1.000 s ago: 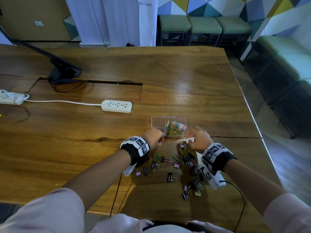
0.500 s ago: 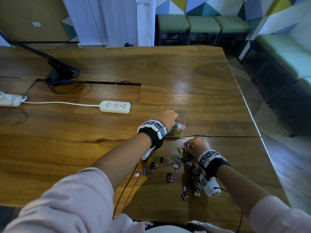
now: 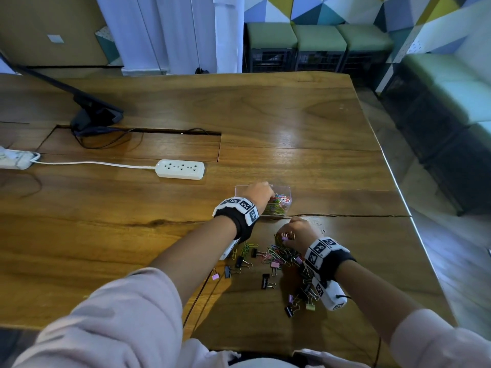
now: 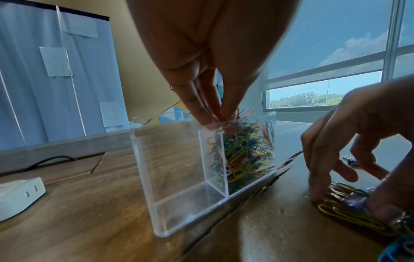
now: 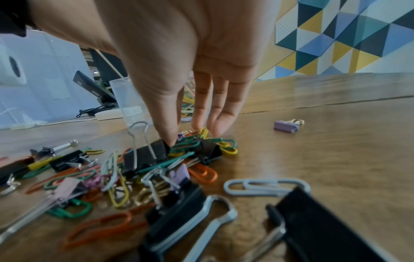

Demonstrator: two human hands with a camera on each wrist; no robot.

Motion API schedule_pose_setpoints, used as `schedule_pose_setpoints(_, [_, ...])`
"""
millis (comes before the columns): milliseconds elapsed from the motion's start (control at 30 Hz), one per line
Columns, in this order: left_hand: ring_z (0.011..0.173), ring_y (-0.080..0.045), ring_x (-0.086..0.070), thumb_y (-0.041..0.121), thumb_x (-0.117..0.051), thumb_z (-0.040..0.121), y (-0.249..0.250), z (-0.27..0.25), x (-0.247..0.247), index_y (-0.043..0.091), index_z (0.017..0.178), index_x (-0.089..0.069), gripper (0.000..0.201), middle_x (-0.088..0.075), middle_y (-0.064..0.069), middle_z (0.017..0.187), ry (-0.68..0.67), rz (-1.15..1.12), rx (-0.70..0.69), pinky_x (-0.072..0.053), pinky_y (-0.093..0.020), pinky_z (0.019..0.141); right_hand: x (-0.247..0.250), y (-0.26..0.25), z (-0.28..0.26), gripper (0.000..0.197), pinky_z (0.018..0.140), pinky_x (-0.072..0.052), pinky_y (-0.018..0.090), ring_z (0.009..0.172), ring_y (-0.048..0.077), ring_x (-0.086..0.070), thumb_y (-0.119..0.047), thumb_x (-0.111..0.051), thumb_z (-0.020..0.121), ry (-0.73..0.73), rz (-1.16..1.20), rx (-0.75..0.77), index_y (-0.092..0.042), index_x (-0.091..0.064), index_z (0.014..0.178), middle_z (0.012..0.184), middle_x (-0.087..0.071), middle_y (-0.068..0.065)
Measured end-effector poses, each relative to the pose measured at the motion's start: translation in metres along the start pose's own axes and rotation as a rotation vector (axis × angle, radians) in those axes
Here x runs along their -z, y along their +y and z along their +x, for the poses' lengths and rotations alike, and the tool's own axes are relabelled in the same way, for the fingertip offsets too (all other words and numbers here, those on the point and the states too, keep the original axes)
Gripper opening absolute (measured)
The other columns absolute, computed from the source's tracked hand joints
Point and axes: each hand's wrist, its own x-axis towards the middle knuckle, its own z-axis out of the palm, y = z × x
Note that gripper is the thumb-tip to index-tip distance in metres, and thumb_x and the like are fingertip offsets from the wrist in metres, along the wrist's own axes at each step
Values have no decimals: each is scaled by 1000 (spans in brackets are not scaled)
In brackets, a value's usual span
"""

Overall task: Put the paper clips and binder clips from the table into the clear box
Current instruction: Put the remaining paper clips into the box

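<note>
On the wooden worktop, a clear box stands just beyond scattered binder clips and paper clips. Left hand fingers, pressed together, dip into its clip-filled right compartment, grip unclear. Right hand fingers pinch paper clips in the pile.

The tabletop is warm brown wood with darker grain. On it, the clear box is colourless and holds paper clips in yellow, green, blue and red. The loose binder clips are mostly black with silver wire handles, a few of them lilac or pink. The wristbands are black with white blocks bearing black-and-white square markers, the sleeves pale pink, the power strip white, and the wall patterned in blue, teal, yellow and white triangles.
</note>
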Motion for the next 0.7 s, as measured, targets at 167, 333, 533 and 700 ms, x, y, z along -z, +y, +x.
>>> schedule_pose_setpoints(167, [118, -30, -51, -6, -46, 91, -1, -7, -5, 13, 134, -49, 48, -51, -11, 129, 4, -65, 6, -43, -35, 93, 5, -1, 7, 23, 89, -42, 21, 106, 17, -57, -22, -55, 91, -62, -45, -62, -16, -64, 112, 114, -63, 1])
schedule_pose_setpoints(333, [109, -27, -53, -11, -40, 89, -1, -18, -10, 20, 147, -27, 67, -38, -7, 139, 72, -153, -32, -42, -28, 74, 15, 13, 7, 18, 80, -49, 23, 95, 16, -61, -21, -54, 91, -5, 35, -240, -18, -64, 106, 106, -66, 2])
schedule_pose_setpoints(533, [129, -26, -30, 0, -43, 89, -8, -26, -22, 19, 142, -37, 57, -39, -8, 137, 89, -72, -85, -36, -39, 106, 16, 16, 4, 25, 78, -45, 22, 96, 18, -56, -14, -55, 88, -53, 26, -271, -16, -59, 112, 116, -58, 6])
schedule_pose_setpoints(700, [130, -26, -29, 4, -48, 87, -15, -39, -29, 17, 143, -36, 58, -39, -7, 138, 235, -85, -64, -29, -35, 109, 7, 0, 5, 28, 81, -43, 22, 104, 19, -55, -15, -54, 89, -1, 29, -215, -15, -56, 117, 123, -51, 6])
